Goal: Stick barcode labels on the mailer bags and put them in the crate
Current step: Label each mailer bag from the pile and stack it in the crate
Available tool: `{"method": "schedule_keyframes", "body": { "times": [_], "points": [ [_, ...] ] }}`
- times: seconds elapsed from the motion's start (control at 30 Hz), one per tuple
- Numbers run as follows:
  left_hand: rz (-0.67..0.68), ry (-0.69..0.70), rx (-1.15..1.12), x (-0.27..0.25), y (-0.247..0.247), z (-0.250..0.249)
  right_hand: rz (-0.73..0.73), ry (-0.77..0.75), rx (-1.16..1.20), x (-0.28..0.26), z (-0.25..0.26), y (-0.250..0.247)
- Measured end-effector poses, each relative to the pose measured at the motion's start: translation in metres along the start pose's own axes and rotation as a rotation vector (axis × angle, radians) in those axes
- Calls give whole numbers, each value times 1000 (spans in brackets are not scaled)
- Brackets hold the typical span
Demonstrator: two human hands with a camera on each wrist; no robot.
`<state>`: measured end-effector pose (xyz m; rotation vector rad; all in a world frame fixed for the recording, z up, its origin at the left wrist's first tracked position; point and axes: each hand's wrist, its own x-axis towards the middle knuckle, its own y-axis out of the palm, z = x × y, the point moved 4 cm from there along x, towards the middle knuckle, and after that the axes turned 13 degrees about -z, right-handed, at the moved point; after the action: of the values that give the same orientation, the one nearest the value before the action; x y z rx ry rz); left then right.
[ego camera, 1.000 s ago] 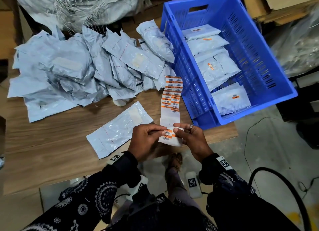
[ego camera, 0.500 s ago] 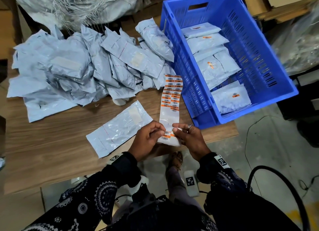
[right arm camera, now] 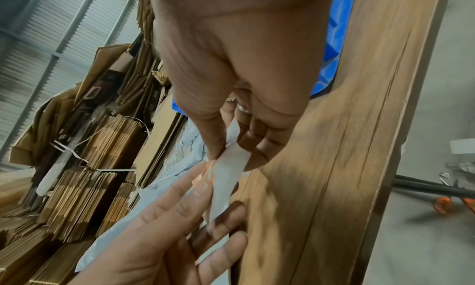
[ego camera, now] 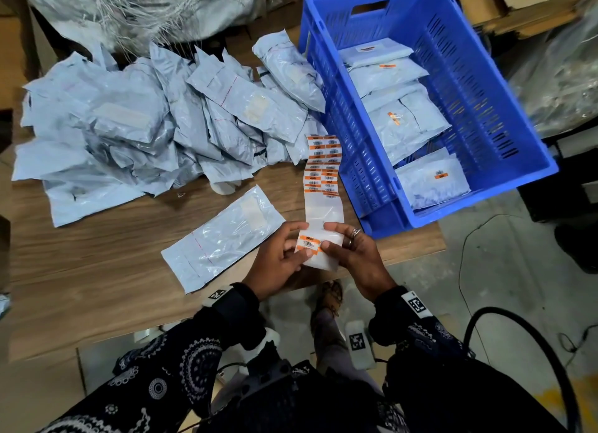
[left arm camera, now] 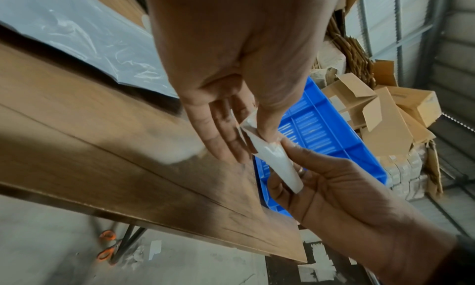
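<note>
A long white label strip point(ego camera: 324, 186) with orange barcode labels runs from the table toward me. Both hands hold its lower end at the table's front edge. My left hand point(ego camera: 302, 241) pinches one orange barcode label point(ego camera: 309, 242) between thumb and fingers. My right hand point(ego camera: 328, 238) pinches the backing beside that label. In the wrist views the strip point(left arm camera: 277, 163) point(right arm camera: 226, 179) shows edge-on between the two hands. One grey mailer bag point(ego camera: 223, 238) lies flat just left of my hands. The blue crate point(ego camera: 530, 134) at the right holds several labelled bags point(ego camera: 430, 180).
A large pile of unlabelled grey mailer bags point(ego camera: 145, 125) covers the back left of the wooden table point(ego camera: 81, 287). A big plastic sack point(ego camera: 145, 5) lies behind it. Orange-handled scissors point(left arm camera: 106, 246) lie on the floor under the table. Cardboard boxes point(left arm camera: 385, 116) are stacked beyond the crate.
Both hands stay on the strip's lower end at the table edge. The left thumb has shifted on the orange label. Bags and crate have not moved.
</note>
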<state>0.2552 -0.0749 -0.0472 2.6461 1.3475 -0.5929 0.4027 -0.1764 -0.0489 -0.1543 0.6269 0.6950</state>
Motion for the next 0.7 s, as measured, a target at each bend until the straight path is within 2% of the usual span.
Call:
{"method": "schedule_keyframes", "body": {
  "times": [0.07,0.2,0.33,0.47,0.6,0.7],
  "points": [
    [-3,65,54,0,-1,0,5,-4,-3,0,0,0],
    [-95,262,288,3,-6,0,-5,-2,-22,0,-2,1],
    [-151,417,320,-1,-6,-7,-9,23,-1,2,-4,2],
    [-162,339,332,1,-7,-1,5,21,-2,2,-2,1],
    [-176,396,364,0,-5,-3,-2,27,-5,2,-5,-3],
    [-172,386,362,0,-4,-2,-3,29,-13,0,-6,-3]
  ]
}}
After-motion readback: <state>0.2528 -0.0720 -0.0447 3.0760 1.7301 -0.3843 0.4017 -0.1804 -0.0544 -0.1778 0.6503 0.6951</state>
